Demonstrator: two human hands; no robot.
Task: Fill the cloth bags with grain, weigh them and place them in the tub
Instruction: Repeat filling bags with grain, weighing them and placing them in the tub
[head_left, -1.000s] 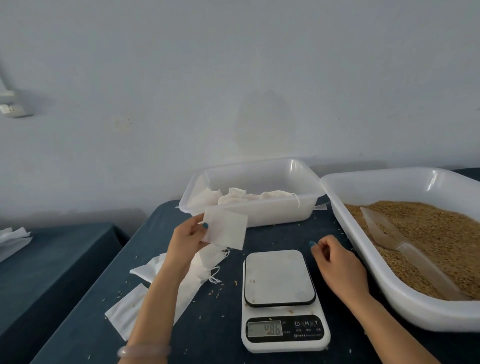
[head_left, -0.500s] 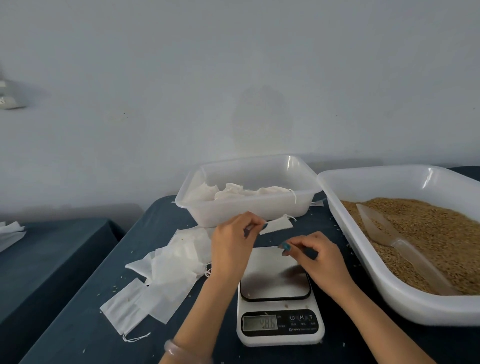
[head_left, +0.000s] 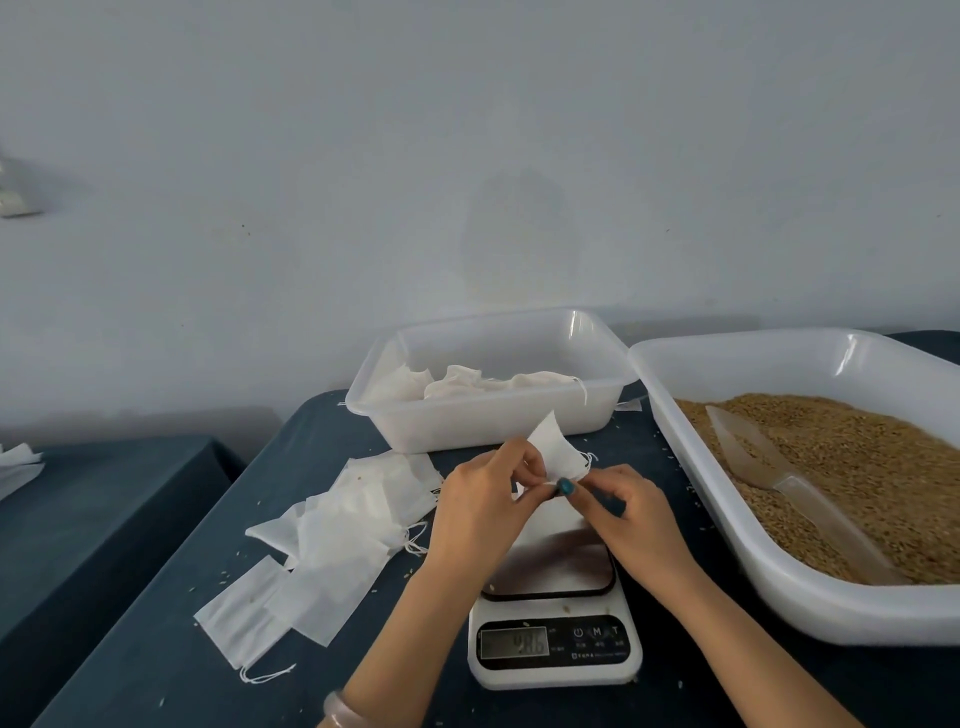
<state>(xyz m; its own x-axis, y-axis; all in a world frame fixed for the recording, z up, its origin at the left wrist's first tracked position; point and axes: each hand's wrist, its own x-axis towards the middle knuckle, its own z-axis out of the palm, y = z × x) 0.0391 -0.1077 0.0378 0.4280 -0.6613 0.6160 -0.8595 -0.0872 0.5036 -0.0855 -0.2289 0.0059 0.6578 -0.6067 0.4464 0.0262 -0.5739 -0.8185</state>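
Bag (head_left: 557, 451) is pinched by left hand (head_left: 480, 512) and right hand (head_left: 636, 522) over the scale (head_left: 554, 642); scoop (head_left: 800, 493) is seen rightward, nearer the right grip.

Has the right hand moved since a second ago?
Yes. The right hand has come left from beside the white digital kitchen scale to over its platform, where it pinches the small white cloth bag with the left hand.

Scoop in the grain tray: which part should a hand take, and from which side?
Probably grip the scoop by its long narrow handle, the end nearer the person, lying exposed on the grain. Come from above with the right hand, once it lets go of the cloth bag; the wide end points away.
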